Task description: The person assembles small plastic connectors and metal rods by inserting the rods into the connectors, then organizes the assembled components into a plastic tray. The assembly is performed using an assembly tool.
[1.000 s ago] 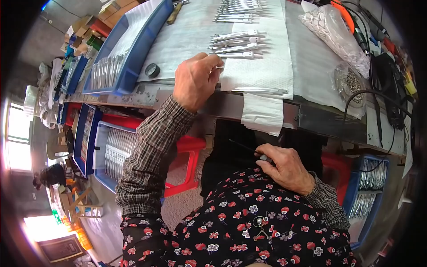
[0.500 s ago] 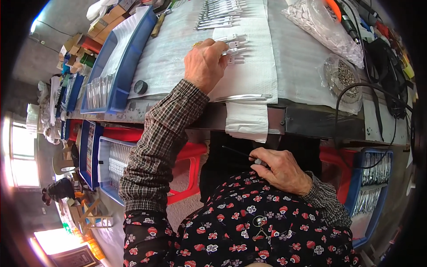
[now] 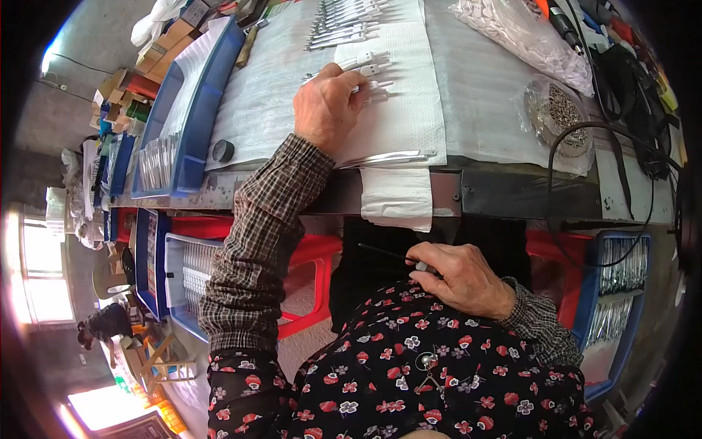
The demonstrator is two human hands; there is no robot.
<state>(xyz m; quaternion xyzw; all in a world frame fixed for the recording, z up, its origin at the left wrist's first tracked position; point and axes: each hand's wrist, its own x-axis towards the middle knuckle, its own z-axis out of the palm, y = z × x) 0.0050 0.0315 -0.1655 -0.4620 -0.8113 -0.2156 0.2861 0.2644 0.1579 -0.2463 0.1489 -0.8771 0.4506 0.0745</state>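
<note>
My left hand (image 3: 324, 106) is over the paper-covered table, its fingers curled down onto slim white-ended metal pieces (image 3: 370, 70). These have small dark holes and prongs pointing right. The fingertips are partly hidden among them, closed on one piece. Low in front of my body, my right hand (image 3: 464, 282) grips a screwdriver (image 3: 384, 252), its thin dark shaft pointing left. Most of its handle is inside the fingers. Beyond my left hand lies a row of similar metal pieces (image 3: 344, 33). Flat white strips (image 3: 387, 158) rest by the table's front edge.
A blue tray (image 3: 201, 110) holding metal pieces stands left, beside a round black cap (image 3: 223, 151). On the right lie a bag of white parts (image 3: 523, 36), a bag of small metal parts (image 3: 563, 121) and a black cable (image 3: 552, 168). Blue bins (image 3: 643, 293) flank me below.
The view has shifted slightly, so the table sits a little further left. My left hand stays over the white-ended pieces, its fingers slightly changed. My right hand keeps the screwdriver in place.
</note>
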